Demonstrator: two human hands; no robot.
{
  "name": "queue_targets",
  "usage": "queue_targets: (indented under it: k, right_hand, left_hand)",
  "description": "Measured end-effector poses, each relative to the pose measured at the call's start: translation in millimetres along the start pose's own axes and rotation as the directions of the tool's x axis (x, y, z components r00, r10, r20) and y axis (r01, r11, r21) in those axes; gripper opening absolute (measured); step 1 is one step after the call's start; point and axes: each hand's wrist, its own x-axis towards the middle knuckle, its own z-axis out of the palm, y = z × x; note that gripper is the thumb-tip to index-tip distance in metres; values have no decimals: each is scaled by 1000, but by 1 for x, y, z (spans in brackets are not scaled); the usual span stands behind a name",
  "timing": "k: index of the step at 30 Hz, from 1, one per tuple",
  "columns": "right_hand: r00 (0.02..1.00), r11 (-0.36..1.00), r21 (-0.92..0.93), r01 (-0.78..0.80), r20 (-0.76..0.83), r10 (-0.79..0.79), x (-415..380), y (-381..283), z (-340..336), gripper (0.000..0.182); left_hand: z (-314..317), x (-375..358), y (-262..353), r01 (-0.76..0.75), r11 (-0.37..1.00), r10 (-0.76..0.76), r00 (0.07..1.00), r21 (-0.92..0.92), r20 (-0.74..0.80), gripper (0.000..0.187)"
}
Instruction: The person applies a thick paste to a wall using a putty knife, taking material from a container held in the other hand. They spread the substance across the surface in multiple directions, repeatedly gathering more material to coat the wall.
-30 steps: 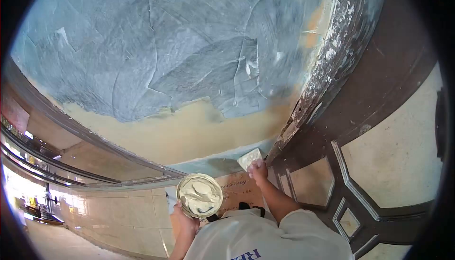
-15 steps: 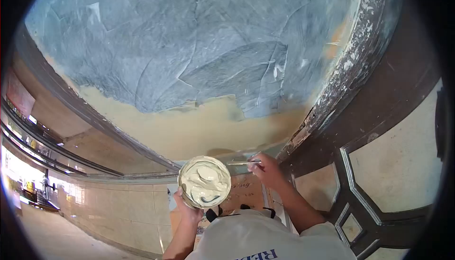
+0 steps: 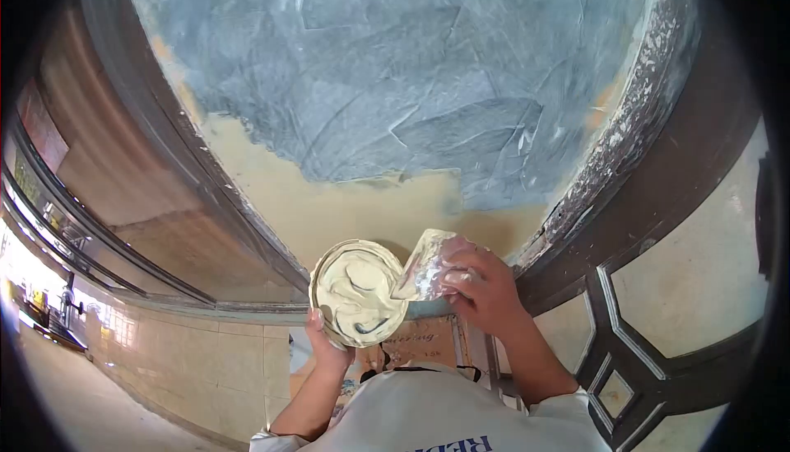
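Note:
My left hand [image 3: 326,347] grips the lower edge of a round plate [image 3: 357,291] loaded with pale cream putty and holds it up in front of the wall. My right hand [image 3: 484,287] holds a flat putty knife [image 3: 424,267], its smeared blade resting against the plate's right rim. Above both, the wall panel [image 3: 395,65] is coated in grey-blue plaster, with a bare tan strip [image 3: 346,205] just over the plate.
A dark paint-flecked frame [image 3: 634,131] runs down the right of the panel, beside a dark door with pale inset panels [image 3: 699,263]. A brown frame [image 3: 164,164] borders the left. Tiled wall and floor [image 3: 206,370] lie below. My white shirt [image 3: 453,419] fills the bottom.
My right hand came off the wall's lower right corner and brought the knife to the plate's rim. The view swung up and left; the plate rose slightly.

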Motion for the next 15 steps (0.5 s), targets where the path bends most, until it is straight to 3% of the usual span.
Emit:
queue_targets:
  k: [6,10,15]
  right_hand:
    - [993,968,-224,114,-7,-119,29,-26,4,32]
    - [992,950,-285,123,-1,-129,39,-36,9,29]
    - [993,949,-296,112,-4,-118,48,-52,14,29]
  left_hand:
    - [-2,7,30,-85,996,88,980,-21,180,79]
    - [-9,7,46,-68,997,71,984,-21,162,82]
    - [-15,7,64,-214,976,201,961,50,189,80]
